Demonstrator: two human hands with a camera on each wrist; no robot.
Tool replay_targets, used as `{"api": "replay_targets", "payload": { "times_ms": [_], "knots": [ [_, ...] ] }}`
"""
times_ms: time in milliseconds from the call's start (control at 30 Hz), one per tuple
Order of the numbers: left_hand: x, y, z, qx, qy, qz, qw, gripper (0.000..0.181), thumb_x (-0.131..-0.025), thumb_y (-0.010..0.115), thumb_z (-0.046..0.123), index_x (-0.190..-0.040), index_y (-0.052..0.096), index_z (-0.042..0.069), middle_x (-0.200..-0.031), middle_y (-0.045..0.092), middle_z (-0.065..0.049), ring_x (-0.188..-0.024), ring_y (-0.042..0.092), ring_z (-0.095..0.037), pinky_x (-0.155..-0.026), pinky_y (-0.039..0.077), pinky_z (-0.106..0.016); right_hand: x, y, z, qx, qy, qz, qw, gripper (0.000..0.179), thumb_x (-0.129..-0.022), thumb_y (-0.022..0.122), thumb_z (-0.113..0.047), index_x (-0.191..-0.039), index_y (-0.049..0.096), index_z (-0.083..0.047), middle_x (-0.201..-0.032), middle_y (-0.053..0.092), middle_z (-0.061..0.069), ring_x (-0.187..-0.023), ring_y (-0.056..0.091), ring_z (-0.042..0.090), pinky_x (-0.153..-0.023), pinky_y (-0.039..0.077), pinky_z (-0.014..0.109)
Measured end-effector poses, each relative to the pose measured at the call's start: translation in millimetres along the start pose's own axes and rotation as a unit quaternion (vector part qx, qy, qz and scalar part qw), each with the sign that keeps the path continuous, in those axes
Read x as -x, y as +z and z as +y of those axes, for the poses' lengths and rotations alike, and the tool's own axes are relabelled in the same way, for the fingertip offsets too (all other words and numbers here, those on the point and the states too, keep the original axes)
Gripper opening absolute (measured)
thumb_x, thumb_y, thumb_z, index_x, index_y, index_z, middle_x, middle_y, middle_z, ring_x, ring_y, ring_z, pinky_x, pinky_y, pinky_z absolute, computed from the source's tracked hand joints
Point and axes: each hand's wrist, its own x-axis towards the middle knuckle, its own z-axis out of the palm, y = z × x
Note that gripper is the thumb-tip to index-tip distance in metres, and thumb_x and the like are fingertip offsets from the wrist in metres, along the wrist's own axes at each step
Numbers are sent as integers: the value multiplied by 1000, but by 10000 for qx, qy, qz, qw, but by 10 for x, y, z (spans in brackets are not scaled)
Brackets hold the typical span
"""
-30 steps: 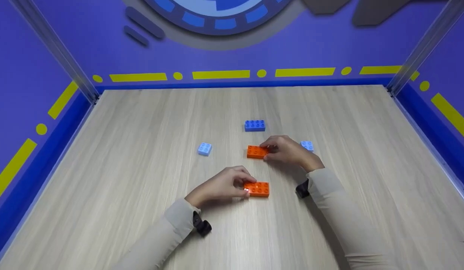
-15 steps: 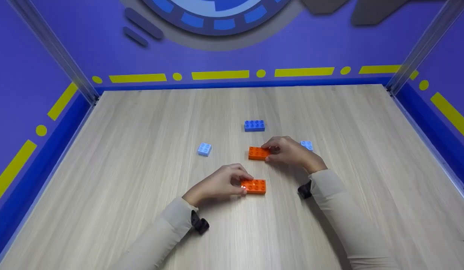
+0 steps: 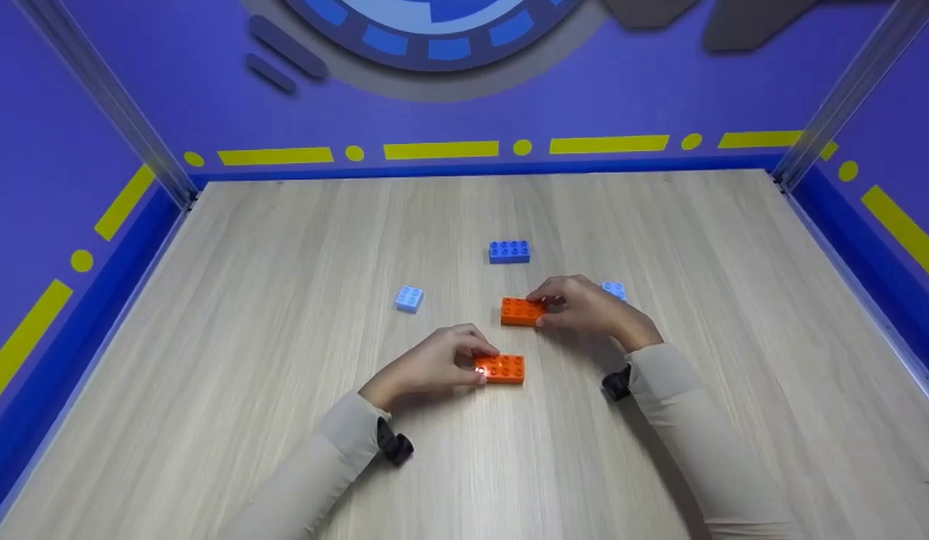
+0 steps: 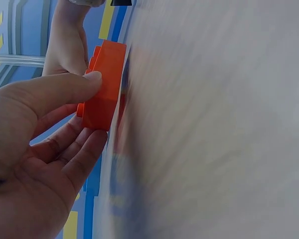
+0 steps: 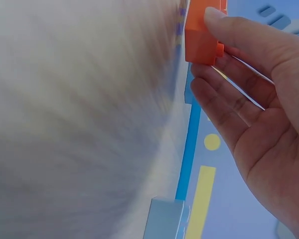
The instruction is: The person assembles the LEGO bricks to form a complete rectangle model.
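Note:
Two orange eight-stud toy bricks are on the wooden table, one held in each hand. My left hand (image 3: 434,365) pinches the nearer orange brick (image 3: 507,369) by its left end, thumb on the near side, as the left wrist view also shows. Farther back and to the right, my right hand (image 3: 584,307) pinches the other orange brick (image 3: 516,312) at its right end between thumb and fingers. The two bricks lie roughly parallel, studs up, with a gap between them. The right hand partly hides a small light blue brick (image 3: 614,289) behind it.
A blue eight-stud brick (image 3: 509,252) lies beyond the right hand's brick. Another small light blue brick (image 3: 409,298) is off to the left. Purple-blue walls (image 3: 464,112) with yellow markings enclose the table (image 3: 284,247) at the back and both sides.
The left hand has slid its orange brick left and slightly away from me. The right hand has drawn its brick slightly nearer and to the right. Both grips stay the same.

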Motion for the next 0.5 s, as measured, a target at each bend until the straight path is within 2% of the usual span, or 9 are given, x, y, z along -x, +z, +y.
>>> {"api": "replay_targets", "payload": {
  "times_ms": [300, 500],
  "knots": [
    [19, -21, -24, 58, -149, 39, 9999, 33, -83, 73, 12, -116, 70, 13, -108, 62, 2, -100, 55, -12, -90, 47, -30, 77, -18, 6, 42, -115, 22, 9999, 34, -83, 74, -11, -116, 69, -3, -110, 68, 11, -99, 63, 23, -89, 53, 39],
    [22, -42, -63, -100, 3, 102, 9999, 34, -82, 73, 10, -116, 69, 11, -108, 63, -1, -98, 56, -14, -89, 48, -34, 135, -32, -6, 121, -109, -45, 9999, 34, -84, 73, -12, -116, 69, -5, -112, 68, 9, -100, 63, 22, -89, 53, 40]
  ]
}}
